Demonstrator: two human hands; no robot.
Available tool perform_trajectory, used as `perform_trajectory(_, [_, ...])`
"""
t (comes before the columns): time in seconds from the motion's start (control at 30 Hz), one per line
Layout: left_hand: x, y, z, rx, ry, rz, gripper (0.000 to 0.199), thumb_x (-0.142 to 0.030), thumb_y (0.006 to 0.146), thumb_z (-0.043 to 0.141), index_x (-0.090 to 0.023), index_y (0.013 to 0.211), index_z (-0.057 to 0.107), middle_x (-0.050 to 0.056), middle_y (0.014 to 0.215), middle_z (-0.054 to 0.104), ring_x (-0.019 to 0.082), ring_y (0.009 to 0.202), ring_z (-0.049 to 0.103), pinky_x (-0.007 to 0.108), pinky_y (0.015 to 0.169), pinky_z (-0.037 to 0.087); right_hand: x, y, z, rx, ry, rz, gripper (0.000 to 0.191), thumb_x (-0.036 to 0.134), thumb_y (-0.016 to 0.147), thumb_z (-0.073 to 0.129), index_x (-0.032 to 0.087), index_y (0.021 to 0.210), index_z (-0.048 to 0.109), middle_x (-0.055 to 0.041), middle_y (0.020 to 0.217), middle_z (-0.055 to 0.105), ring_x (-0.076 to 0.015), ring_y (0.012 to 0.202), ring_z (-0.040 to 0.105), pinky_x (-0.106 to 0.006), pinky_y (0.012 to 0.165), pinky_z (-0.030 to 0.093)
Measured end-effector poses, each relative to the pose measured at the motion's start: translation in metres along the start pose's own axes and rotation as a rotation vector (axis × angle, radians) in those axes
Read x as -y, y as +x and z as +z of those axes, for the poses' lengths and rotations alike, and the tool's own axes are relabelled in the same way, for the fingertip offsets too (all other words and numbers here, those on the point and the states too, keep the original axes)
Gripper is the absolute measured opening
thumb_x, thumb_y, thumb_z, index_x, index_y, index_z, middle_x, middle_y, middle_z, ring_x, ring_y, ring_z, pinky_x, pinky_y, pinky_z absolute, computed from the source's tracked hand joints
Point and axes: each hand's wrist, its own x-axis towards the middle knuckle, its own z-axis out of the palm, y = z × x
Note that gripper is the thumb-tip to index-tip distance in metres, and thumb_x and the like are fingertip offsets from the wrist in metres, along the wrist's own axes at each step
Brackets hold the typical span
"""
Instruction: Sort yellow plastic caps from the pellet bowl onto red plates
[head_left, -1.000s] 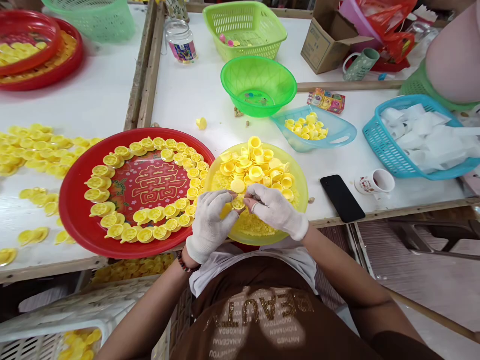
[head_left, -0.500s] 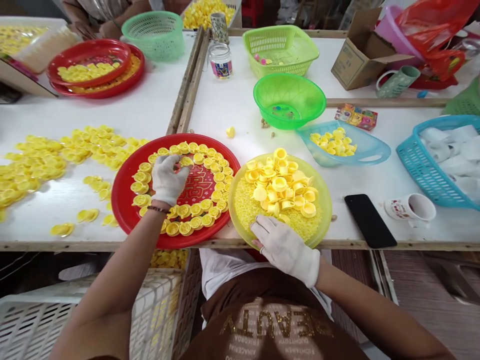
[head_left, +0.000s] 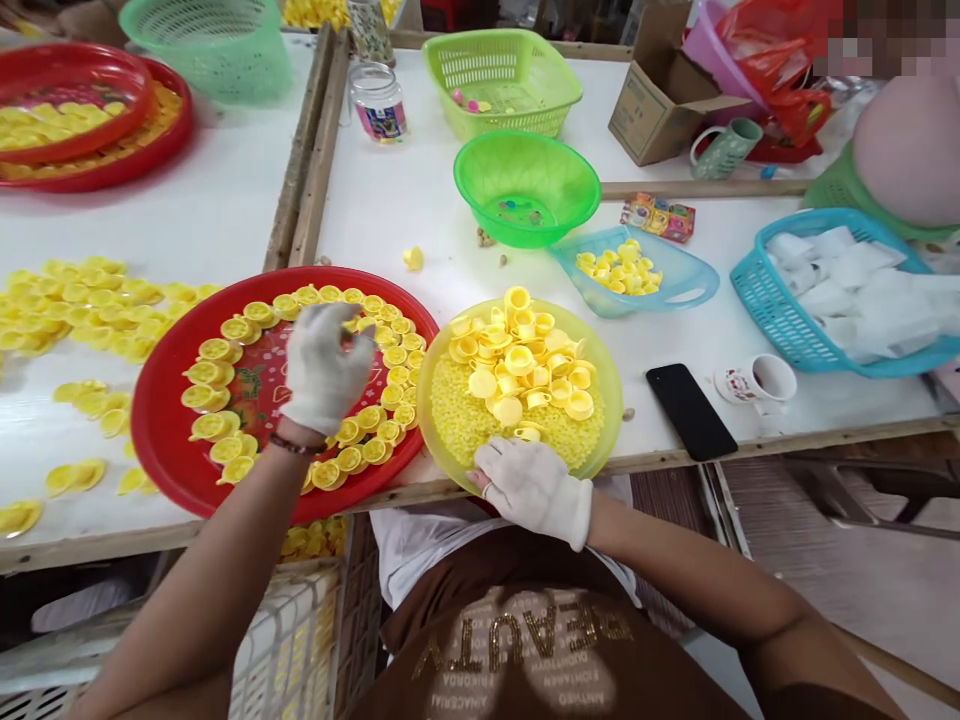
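Note:
My left hand [head_left: 326, 365], in a white glove, hovers over a red tray [head_left: 169, 450]. Its thumb and fingers curl together in a pinch; whatever lies between them is too small to make out. Small yellow plastic cups [head_left: 349, 459] stand in rings on that tray. My right hand [head_left: 531, 488], also gloved, rests at the near rim of a yellow bowl [head_left: 611, 410]. Its fingers stretch over fine yellow beads [head_left: 465, 405], with no held thing visible. Loose yellow cups [head_left: 517, 360] are heaped on the beads.
Yellow pieces [head_left: 82, 310] spread across the left tabletop. Beyond the bowl stand a green bowl [head_left: 525, 185], a blue scoop tray [head_left: 686, 285] and a green basket [head_left: 502, 85]. A phone [head_left: 690, 410], a mug [head_left: 772, 382] and a blue basket [head_left: 795, 300] lie rightward.
The view has swung right, so the table things sit further left. My left hand has shifted slightly over the red tray; my right hand stays at the bowl's near rim. A person appears at the right.

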Motion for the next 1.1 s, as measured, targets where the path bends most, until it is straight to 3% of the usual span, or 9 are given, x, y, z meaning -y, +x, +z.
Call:
perform_trajectory(0.17, [-0.088,-0.018,0.038,0.273,-0.059,0.346,0.023,-0.03,0.086,0.058,-0.019,0.103,0.069,0.011,0.107,0.066,0.024,0.093,0.063,0.039,0.083,0.051,-0.002,0.006,0.001,0.052,0.005,0.044,0.033,0.036,0.105,0.039,0.017,0.104,0.065,-0.0097,0.093,0.072,-0.0219,0.074,0.066,-0.033,0.058,0.036])
perform_trajectory(0.23, [-0.114,-0.013,0.05,0.338,-0.039,0.39,0.022,-0.027,0.083,0.06,-0.02,0.102,0.069,0.012,0.108,0.066,0.027,0.098,0.063,0.042,0.086,0.05,-0.003,0.008,0.004,0.032,0.045,0.051,0.034,0.037,0.105,0.039,0.016,0.103,0.066,-0.0105,0.093,0.073,-0.0213,0.076,0.067,-0.033,0.061,0.038])
perform_trajectory(0.3, [-0.126,-0.007,0.054,0.363,-0.02,0.4,0.021,-0.025,0.081,0.062,-0.02,0.1,0.068,0.011,0.108,0.066,0.028,0.1,0.063,0.043,0.09,0.049,-0.006,0.01,0.006,-0.001,0.106,0.07,0.033,0.036,0.104,0.042,0.016,0.098,0.067,-0.0108,0.094,0.073,-0.0197,0.078,0.067,-0.031,0.065,0.039])
perform_trajectory(0.43, [-0.116,-0.016,0.034,0.346,-0.022,0.39,0.021,-0.023,0.085,0.059,-0.02,0.105,0.064,0.008,0.109,0.068,0.024,0.103,0.064,0.04,0.094,0.049,-0.014,0.011,0.007,-0.111,0.361,0.072,0.027,0.031,0.101,0.048,0.017,0.082,0.062,-0.0064,0.086,0.07,-0.0159,0.074,0.06,-0.029,0.068,0.04])
perform_trajectory(0.6, [-0.08,-0.067,0.004,0.319,0.022,0.289,0.025,-0.025,0.086,0.063,-0.018,0.109,0.059,0.008,0.108,0.071,0.025,0.099,0.066,0.041,0.09,0.049,-0.022,0.008,-0.003,-0.275,0.997,0.116,0.042,0.043,0.1,0.049,0.022,0.064,0.043,0.0043,0.059,0.046,-0.0106,0.055,0.041,-0.026,0.054,0.033])
perform_trajectory(0.7, [-0.071,-0.09,0.009,0.319,0.095,0.251,0.021,-0.029,0.085,0.065,-0.02,0.104,0.061,0.007,0.103,0.073,0.027,0.095,0.067,0.044,0.089,0.046,-0.019,0.017,-0.015,-0.345,1.414,0.178,0.044,0.051,0.099,0.051,0.022,0.067,0.042,0.0062,0.057,0.041,-0.0086,0.047,0.038,-0.025,0.046,0.029])
perform_trajectory(0.8, [-0.075,-0.098,0.021,0.27,0.129,0.217,0.018,-0.033,0.084,0.067,-0.021,0.096,0.062,0.007,0.098,0.074,0.028,0.093,0.067,0.047,0.092,0.041,-0.011,0.039,-0.027,-0.46,1.742,0.171,0.044,0.056,0.095,0.056,0.023,0.07,0.042,0.0072,0.057,0.04,-0.0068,0.043,0.035,-0.023,0.042,0.027])
perform_trajectory(0.97, [-0.083,-0.098,0.028,0.242,0.157,0.198,0.017,-0.031,0.078,0.07,-0.022,0.089,0.061,0.007,0.091,0.073,0.028,0.088,0.066,0.045,0.088,0.041,0.001,0.076,-0.027,-0.658,1.893,0.146,0.046,0.058,0.091,0.062,0.022,0.071,0.041,0.0075,0.058,0.041,-0.0061,0.044,0.037,-0.021,0.042,0.032])
perform_trajectory(1.1, [-0.083,-0.098,0.028,0.229,0.166,0.195,0.017,-0.027,0.075,0.069,-0.021,0.089,0.061,0.007,0.09,0.073,0.028,0.087,0.066,0.045,0.086,0.041,0.001,0.087,-0.018,-0.713,1.886,0.168,0.046,0.061,0.091,0.06,0.023,0.072,0.043,0.0069,0.059,0.042,-0.0073,0.047,0.043,-0.021,0.044,0.036])
